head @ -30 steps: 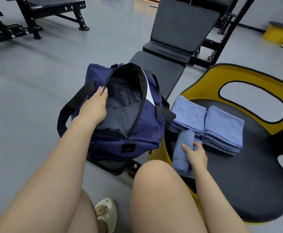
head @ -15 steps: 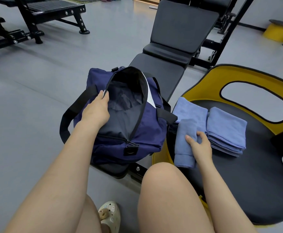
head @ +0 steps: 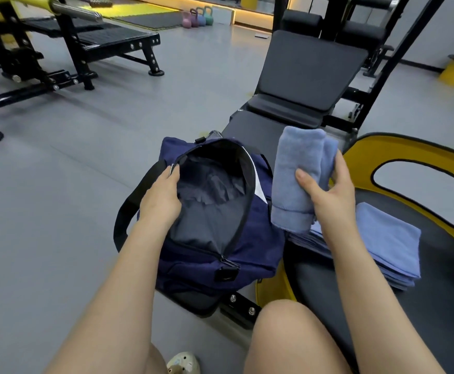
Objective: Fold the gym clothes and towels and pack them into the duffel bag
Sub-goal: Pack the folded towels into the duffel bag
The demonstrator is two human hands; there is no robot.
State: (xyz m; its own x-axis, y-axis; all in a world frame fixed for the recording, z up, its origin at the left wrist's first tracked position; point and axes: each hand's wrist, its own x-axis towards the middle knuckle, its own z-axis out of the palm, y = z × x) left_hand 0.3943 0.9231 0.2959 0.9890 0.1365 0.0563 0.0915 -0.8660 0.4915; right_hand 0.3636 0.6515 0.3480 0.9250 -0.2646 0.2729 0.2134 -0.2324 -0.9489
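Your left hand (head: 163, 195) grips the near-left edge of the bag's (head: 220, 255) opening, fingers curled over the zipper rim and holding it wide, so the dark grey lining shows inside. The navy bag sits on the counter (head: 250, 130), a black padded gym bench that runs away from you, with its black strap (head: 128, 209) looping out just left of your left wrist.

Your right hand (head: 328, 195) is raised to the right of the bag's mouth and holds a folded light-blue towel (head: 293, 174) upright, thumb pressed on the front face and the other fingers wrapped round the back. The towel is clear of the bag, just beside its right rim and a little higher than the opening.

Below and to the right of your right hand, a stack of folded towels (head: 387, 238) in the same blue lies on a black seat with a yellow rim (head: 382, 147). Part of the stack is hidden behind your right forearm.

Your bare knees fill the lower part of the view, with a pale shoe (head: 184, 364) on the grey floor (head: 58, 211) between them. Well beyond your left hand stands a black weight rack (head: 85, 47), and several coloured kettlebells (head: 197, 17) sit on the floor farther back.
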